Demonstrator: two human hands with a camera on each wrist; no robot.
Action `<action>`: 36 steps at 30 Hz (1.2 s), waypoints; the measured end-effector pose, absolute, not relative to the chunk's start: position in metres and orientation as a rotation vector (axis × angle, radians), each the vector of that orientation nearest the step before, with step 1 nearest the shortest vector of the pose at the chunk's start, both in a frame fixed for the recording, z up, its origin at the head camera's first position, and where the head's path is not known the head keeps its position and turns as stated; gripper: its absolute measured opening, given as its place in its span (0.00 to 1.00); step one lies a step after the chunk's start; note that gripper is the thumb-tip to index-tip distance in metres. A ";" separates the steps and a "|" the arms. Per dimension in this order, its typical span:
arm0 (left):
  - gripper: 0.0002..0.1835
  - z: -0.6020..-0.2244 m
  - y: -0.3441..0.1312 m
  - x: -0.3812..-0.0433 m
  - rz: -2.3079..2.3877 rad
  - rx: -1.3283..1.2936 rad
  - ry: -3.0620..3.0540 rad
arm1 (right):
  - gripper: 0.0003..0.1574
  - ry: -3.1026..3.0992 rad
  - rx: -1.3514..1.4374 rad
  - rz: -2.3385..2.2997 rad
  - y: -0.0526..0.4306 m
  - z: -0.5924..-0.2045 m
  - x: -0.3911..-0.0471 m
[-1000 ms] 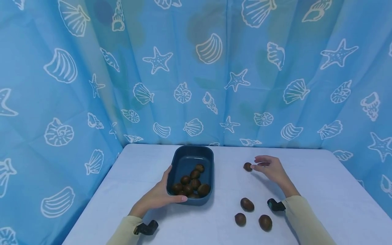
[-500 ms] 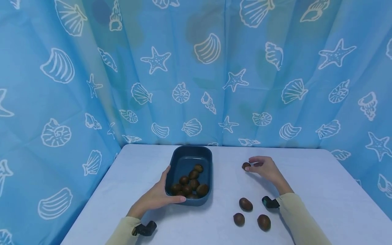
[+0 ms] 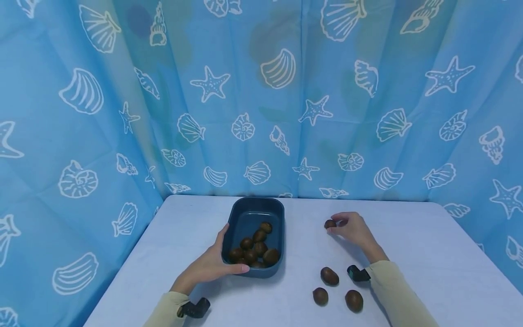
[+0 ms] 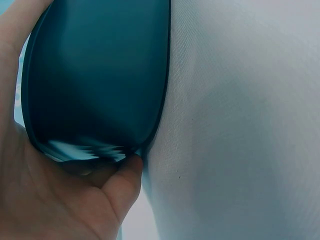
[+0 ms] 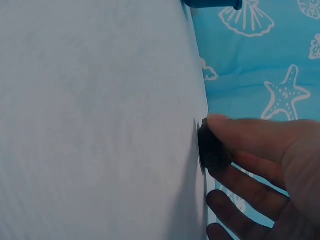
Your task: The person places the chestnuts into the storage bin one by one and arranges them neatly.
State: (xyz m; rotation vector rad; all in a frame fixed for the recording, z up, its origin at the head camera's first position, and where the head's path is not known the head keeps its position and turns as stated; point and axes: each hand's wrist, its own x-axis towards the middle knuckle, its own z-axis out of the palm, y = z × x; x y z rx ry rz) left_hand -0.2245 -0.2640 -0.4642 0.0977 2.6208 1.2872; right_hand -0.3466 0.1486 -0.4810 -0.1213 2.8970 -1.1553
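A dark blue rectangular dish [image 3: 254,205] with rounded corners stands left of the table's middle. Several brown chestnuts [image 3: 259,235] lie inside, mostly toward its near end. My left hand [image 3: 209,265] holds the dish's near left corner, fingers along the left side and thumb across the front. The left wrist view shows that hand [image 4: 65,195] close against the dish wall [image 4: 95,75]. Far back on the right, my right hand [image 3: 352,228] pinches a single chestnut [image 3: 330,224] between thumb and fingers. In the right wrist view this chestnut [image 5: 211,147] is dark and at the tabletop.
Three loose chestnuts lie at the near right: an upper one [image 3: 329,276], a lower left one [image 3: 320,296] and a lower right one [image 3: 354,301]. A white cloth [image 3: 286,309] covers the table. Blue shell-print curtain [image 3: 245,91] hangs behind and at both sides.
My right hand has moved slightly left and closed its thumb and fingers on the far chestnut. The left hand and the dish stay in place.
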 end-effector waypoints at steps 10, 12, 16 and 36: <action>0.72 -0.466 -0.265 -0.225 1.275 0.116 2.632 | 0.29 2.905 -0.123 -1.161 0.146 -0.479 -0.345; 0.72 -0.465 -0.265 -0.225 1.279 0.118 2.629 | 0.28 2.890 -0.112 -1.180 0.147 -0.478 -0.344; 0.72 -0.464 -0.264 -0.224 1.263 0.095 2.635 | 0.26 2.863 -0.110 -1.212 0.147 -0.472 -0.345; 0.72 -0.464 -0.264 -0.224 1.293 0.110 2.621 | 0.28 2.817 -0.294 -1.366 0.124 -0.427 -0.317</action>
